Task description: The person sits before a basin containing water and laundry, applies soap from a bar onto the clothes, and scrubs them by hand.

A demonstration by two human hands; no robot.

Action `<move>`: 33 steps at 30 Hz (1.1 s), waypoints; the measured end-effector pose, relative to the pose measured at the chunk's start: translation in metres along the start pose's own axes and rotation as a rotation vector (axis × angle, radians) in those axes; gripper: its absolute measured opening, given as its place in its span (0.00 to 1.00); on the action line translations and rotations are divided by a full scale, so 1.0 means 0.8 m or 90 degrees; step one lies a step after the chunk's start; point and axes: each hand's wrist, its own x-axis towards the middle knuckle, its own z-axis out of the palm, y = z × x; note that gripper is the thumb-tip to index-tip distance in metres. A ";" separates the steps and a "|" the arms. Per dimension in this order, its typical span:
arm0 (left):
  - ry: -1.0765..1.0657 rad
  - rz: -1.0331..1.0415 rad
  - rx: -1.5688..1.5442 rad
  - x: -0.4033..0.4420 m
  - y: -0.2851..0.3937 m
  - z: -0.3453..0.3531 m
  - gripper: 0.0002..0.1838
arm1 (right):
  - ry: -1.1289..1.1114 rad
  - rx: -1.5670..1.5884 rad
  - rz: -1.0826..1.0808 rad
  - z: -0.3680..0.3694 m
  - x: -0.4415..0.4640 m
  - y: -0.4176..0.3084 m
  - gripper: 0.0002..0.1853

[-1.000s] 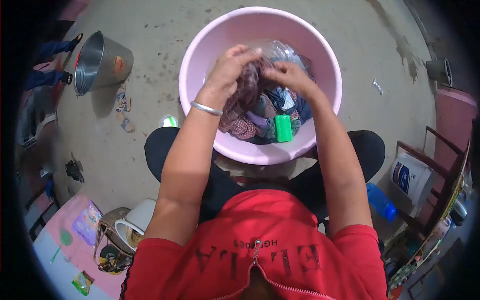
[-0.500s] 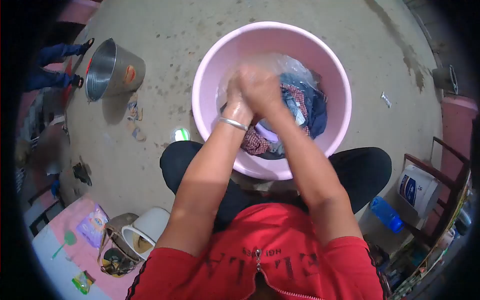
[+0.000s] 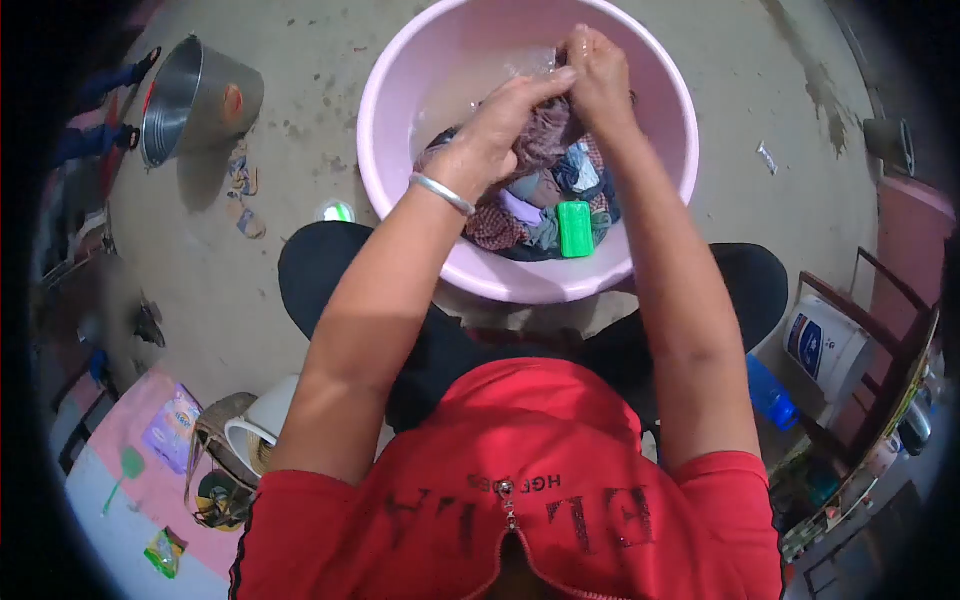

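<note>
A wet brownish cloth (image 3: 548, 138) is stretched between my two hands above the far part of a pink tub (image 3: 378, 150). My right hand (image 3: 600, 80) is closed in a fist round its far end. My left hand (image 3: 490, 130), with a silver bangle at the wrist, grips the near side; its thumb reaches toward the right hand and its other fingers are mostly hidden. Below lie several wet clothes, among them a red checked cloth (image 3: 497, 228) and a lilac piece (image 3: 521, 207). On top of them, near the tub's front wall, rests a green soap bar (image 3: 576, 229).
A metal bucket (image 3: 205, 105) lies tilted at the left, near another person's legs (image 3: 100, 120). A small round container (image 3: 336, 211) is beside my left knee. To the right stand a white bucket (image 3: 825, 345) and a blue bottle (image 3: 771, 392). A purple packet (image 3: 172, 428) lies lower left.
My hands, earlier clasped together and blurred, have moved apart with the brownish cloth between them. The green soap bar now shows on the clothes. The whole view has shifted, putting the tub higher.
</note>
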 end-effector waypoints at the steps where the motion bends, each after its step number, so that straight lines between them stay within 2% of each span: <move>1: 0.012 -0.016 0.055 -0.006 0.000 0.006 0.11 | -0.035 0.146 0.128 -0.014 0.003 -0.012 0.21; 2: 0.021 -0.017 0.050 -0.011 0.004 0.005 0.11 | -0.072 0.291 0.260 -0.024 0.001 -0.018 0.22; 4: 0.062 0.161 0.568 -0.020 0.014 -0.003 0.13 | -0.212 0.571 0.280 -0.045 -0.017 -0.011 0.28; 5: 0.079 0.254 0.596 -0.025 0.019 -0.002 0.14 | -0.275 0.674 0.340 -0.053 -0.030 -0.017 0.26; 6: 0.083 0.253 0.597 -0.023 0.020 -0.005 0.14 | -0.278 0.677 0.341 -0.047 -0.044 -0.005 0.26; 8: 0.200 0.409 0.688 -0.022 0.028 -0.011 0.16 | -0.557 0.348 0.160 -0.016 -0.087 0.035 0.21; 10: 0.253 0.383 0.675 -0.034 0.038 0.006 0.18 | -0.580 0.408 0.201 0.010 -0.124 0.054 0.20; 11: 0.329 0.440 0.793 -0.030 0.041 0.007 0.19 | -0.457 0.410 0.225 0.023 -0.132 0.065 0.16; 12: 0.411 0.498 0.910 -0.026 0.044 0.007 0.22 | -0.460 0.413 0.218 0.029 -0.129 0.081 0.16; 13: 0.465 0.775 1.192 -0.010 0.039 -0.029 0.15 | -0.331 0.482 0.229 0.032 -0.123 0.090 0.16; 14: 0.465 0.781 1.200 -0.009 0.035 -0.034 0.15 | -0.196 0.548 0.239 0.031 -0.114 0.083 0.17; 15: 0.435 0.594 0.928 -0.005 0.032 -0.037 0.13 | -0.117 0.679 0.292 0.026 -0.101 0.079 0.21; 16: 0.387 0.408 0.657 0.000 0.028 -0.040 0.10 | -0.098 0.797 0.273 0.011 -0.087 0.058 0.22; 18: 0.320 0.261 0.160 0.024 0.011 -0.069 0.07 | -0.092 0.826 0.240 0.014 -0.064 0.035 0.19; 20: 0.392 0.117 -0.002 0.014 0.015 -0.049 0.08 | -0.107 0.583 0.198 0.006 -0.066 -0.040 0.16; 22: 0.136 0.172 -0.036 -0.009 0.008 -0.052 0.08 | -0.093 0.277 -0.192 0.016 -0.088 -0.108 0.11; 23: 0.064 0.186 -0.036 0.014 -0.019 -0.130 0.09 | -0.080 0.279 -0.197 0.021 -0.083 -0.110 0.11; 24: 0.056 0.188 -0.026 0.020 -0.021 -0.133 0.09 | -0.041 0.198 -0.183 0.032 -0.083 -0.106 0.08; 26: 0.110 0.150 -0.210 0.021 -0.037 -0.120 0.09 | 0.006 -0.018 -0.173 0.056 -0.067 -0.075 0.04; 27: 0.301 0.078 -0.208 0.015 -0.028 -0.069 0.10 | 0.020 -0.161 -0.173 0.062 -0.051 -0.048 0.04; 30: 0.255 0.055 -0.146 0.018 -0.038 -0.092 0.14 | 0.050 -0.106 -0.144 0.066 -0.050 -0.038 0.05; 31: 0.305 0.083 -0.112 0.010 -0.023 -0.065 0.15 | -0.006 -0.221 -0.194 0.066 -0.060 -0.052 0.07; 32: 0.306 0.090 -0.113 -0.005 -0.026 -0.044 0.15 | 0.062 -0.085 -0.210 0.086 -0.076 -0.056 0.06; 33: 0.026 0.271 -0.314 -0.021 -0.038 -0.018 0.13 | 0.087 0.086 -0.210 0.070 -0.090 -0.089 0.07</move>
